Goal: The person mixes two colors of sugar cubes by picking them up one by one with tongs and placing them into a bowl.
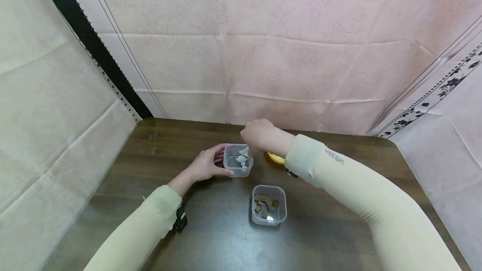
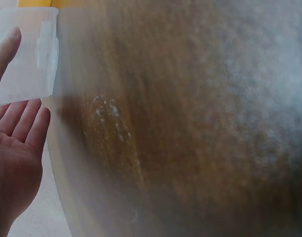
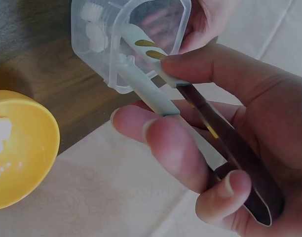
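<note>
My left hand (image 1: pixel 205 165) holds a clear plastic container (image 1: pixel 242 173) from its left side, thumb at the near side and fingers at the far side. In the left wrist view the container (image 2: pixel 27 74) sits between the thumb and the other fingers. A few small white pieces (image 3: pixel 95 35) lie inside. Above its right side, my right hand (image 1: pixel 260 136) grips a pair of tongs (image 3: pixel 224 133) with dark metal arms and pale green tips. Those tips reach in over the container's rim in the right wrist view.
Beyond my right wrist stands a yellow bowl (image 3: pixel 42 138) with white pieces in it, partly hidden by the arm in the head view. A second clear container (image 1: pixel 276 222) holding several brown cubes (image 1: pixel 265 204) stands nearer me on the dark wooden table (image 1: pixel 211 229). Pale cloth hangs behind.
</note>
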The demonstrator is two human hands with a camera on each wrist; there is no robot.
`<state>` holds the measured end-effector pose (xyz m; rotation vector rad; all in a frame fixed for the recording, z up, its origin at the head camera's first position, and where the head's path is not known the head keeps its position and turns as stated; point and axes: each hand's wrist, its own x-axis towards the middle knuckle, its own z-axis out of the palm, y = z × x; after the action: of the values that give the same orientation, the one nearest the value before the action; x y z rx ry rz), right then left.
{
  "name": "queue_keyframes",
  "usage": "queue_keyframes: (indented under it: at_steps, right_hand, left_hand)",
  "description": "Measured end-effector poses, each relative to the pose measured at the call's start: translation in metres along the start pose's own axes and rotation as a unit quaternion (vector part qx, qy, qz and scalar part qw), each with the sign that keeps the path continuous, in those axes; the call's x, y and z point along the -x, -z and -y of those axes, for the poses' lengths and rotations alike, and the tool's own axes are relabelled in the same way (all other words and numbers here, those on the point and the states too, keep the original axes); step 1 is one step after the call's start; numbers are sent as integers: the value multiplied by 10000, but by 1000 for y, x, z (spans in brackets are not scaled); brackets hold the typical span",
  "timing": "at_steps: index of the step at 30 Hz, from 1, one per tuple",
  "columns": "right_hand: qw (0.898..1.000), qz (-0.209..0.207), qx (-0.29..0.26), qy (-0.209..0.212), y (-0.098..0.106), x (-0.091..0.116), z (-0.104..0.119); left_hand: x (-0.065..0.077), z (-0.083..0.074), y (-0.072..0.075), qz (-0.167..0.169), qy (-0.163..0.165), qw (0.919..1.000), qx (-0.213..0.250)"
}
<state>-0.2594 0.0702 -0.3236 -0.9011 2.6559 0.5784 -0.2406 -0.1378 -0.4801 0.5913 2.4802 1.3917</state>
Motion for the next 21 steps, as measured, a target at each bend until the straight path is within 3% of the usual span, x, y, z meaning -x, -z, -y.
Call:
queue_keyframes:
  at_steps: [21]
  right_hand:
    - [9999,97,-43,-120,-4,-8,10]
  left_hand:
    - [1,-2,-2,0,127,9999,-12]
